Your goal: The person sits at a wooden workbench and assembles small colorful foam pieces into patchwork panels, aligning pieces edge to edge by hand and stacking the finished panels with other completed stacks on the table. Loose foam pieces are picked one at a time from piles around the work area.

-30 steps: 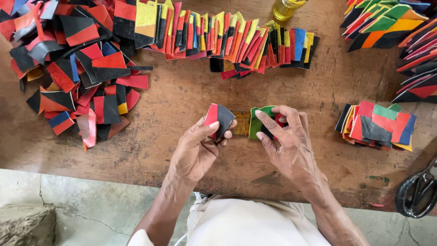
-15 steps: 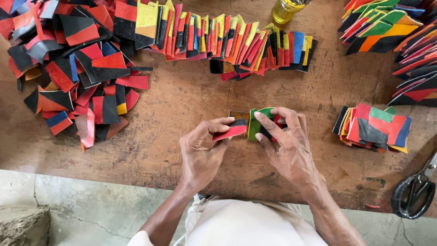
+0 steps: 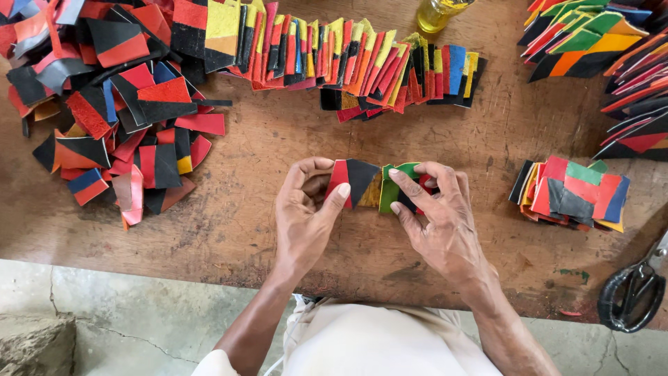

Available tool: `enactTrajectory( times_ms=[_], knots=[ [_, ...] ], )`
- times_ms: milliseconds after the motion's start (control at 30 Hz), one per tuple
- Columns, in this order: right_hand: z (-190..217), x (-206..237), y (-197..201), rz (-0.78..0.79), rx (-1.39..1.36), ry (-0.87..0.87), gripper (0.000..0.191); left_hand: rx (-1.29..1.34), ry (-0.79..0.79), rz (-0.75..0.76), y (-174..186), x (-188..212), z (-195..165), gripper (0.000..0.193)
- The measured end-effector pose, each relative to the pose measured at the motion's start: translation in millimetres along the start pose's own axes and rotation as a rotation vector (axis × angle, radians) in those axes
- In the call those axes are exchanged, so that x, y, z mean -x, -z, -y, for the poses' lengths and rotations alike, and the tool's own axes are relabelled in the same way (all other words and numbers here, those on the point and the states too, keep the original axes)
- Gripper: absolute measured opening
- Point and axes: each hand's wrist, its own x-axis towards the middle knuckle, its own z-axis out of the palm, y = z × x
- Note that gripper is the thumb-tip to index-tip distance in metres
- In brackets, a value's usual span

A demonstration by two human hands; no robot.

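Observation:
My left hand (image 3: 305, 212) pinches a red and black leather piece (image 3: 352, 180) between thumb and fingers, just above the wooden table (image 3: 250, 223). My right hand (image 3: 440, 216) holds a green, black and red piece (image 3: 401, 188) right beside it; the two pieces touch edge to edge, with a yellowish piece between them. Both hands sit at the middle of the table, near its front edge.
A loose heap of red, black and blue pieces (image 3: 118, 104) lies at the left. A long row of stacked pieces (image 3: 348, 59) runs along the back, by a yellow bottle (image 3: 437, 12). Small stack (image 3: 570, 193) at right, more stacks (image 3: 598, 49) far right, black-handled scissors (image 3: 637, 292).
My two hands came together. The red and black piece, held apart in the left hand a second ago, now lies against the green piece in the right hand.

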Motion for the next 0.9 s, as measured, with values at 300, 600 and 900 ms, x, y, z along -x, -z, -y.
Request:
enactTrajectory(
  times_ms=[300, 600, 900],
  knots=[
    [0.3, -1.4, 1.5, 0.027, -0.011, -0.022, 0.056, -0.491, -0.192, -0.041, -8.7, 3.4, -8.8, 0.028],
    [-2.4, -1.7, 0.2, 0.007, -0.014, -0.012, 0.056, -0.281, -0.079, -0.024, -9.6, 0.4, -1.4, 0.032],
    [-7.2, -0.8, -1.6, -0.002, -0.018, -0.003, 0.056, -0.065, 0.083, -0.009, -2.1, -4.1, 13.1, 0.032]
  ],
)
